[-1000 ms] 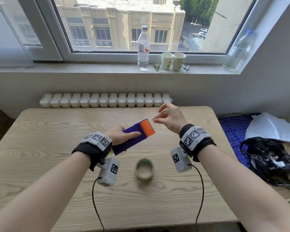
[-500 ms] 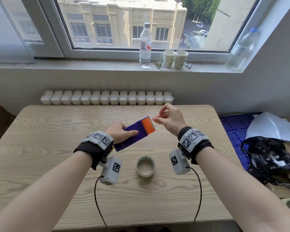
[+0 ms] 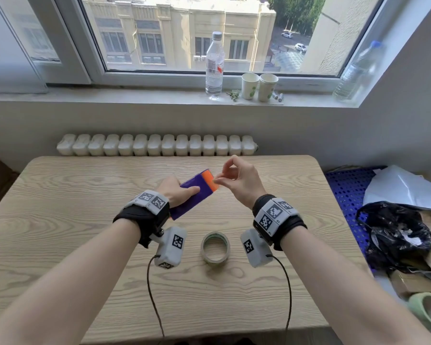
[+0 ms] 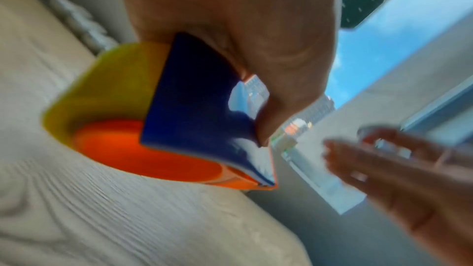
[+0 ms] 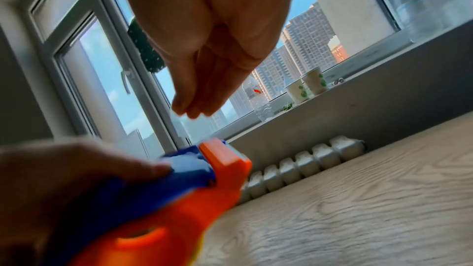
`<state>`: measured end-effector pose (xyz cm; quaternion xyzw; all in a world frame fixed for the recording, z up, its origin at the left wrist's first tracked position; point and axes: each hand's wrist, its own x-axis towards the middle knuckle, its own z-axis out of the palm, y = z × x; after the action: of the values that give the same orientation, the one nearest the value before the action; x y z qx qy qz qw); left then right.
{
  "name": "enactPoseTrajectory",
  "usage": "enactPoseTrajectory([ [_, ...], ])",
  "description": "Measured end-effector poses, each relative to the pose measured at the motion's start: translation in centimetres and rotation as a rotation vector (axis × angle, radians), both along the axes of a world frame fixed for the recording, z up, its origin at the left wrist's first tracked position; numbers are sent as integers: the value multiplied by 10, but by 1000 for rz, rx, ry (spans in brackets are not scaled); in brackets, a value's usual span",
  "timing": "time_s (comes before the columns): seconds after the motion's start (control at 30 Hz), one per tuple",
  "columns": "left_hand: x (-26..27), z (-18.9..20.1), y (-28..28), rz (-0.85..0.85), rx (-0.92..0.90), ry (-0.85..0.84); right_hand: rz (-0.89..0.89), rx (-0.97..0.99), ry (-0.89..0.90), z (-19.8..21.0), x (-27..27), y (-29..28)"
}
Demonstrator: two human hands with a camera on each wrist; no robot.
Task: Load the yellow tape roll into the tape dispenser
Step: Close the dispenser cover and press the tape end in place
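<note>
My left hand [image 3: 177, 192] grips a purple and orange tape dispenser [image 3: 197, 192] above the wooden table [image 3: 85, 220], orange end pointing right. In the left wrist view a yellow tape roll [image 4: 107, 88] sits round the dispenser's [image 4: 194, 104] orange hub. My right hand [image 3: 217, 181] hovers at the orange end with thumb and forefinger tips brought together; I see nothing between them. In the right wrist view those fingertips [image 5: 189, 110] hang just above the orange end [image 5: 225, 161], apart from it. A pale tape roll [image 3: 215, 260] lies flat on the table between my wrists.
A white radiator [image 3: 157, 145] runs behind the table's far edge. A water bottle [image 3: 214, 66] and two paper cups [image 3: 259, 85] stand on the windowsill. To the right are a blue perforated crate [image 3: 346, 188], a black bag [image 3: 396, 235] and white paper [image 3: 408, 188].
My right hand has come down and left, from a gap beside the dispenser to right at its orange end. The left hand has tilted the dispenser slightly; the roll on the table has stayed put.
</note>
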<state>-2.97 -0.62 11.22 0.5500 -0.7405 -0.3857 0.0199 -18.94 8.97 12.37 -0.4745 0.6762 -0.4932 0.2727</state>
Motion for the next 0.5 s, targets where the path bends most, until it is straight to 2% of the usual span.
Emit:
enactPoseTrajectory([
  [0.1, 8, -9, -1, -26, 57, 5, -17, -2, -100, 6, -1, -4],
  [0.27, 22, -20, 2, -56, 171, 183, -43, 22, -388, 4, -9, 1],
  [0.37, 24, -20, 5, -86, 196, 208, -41, 36, -444, 3, -11, 5],
  [0.5, 26, -21, 5, -150, 238, 160, -51, 63, -502, -3, -12, 8],
])
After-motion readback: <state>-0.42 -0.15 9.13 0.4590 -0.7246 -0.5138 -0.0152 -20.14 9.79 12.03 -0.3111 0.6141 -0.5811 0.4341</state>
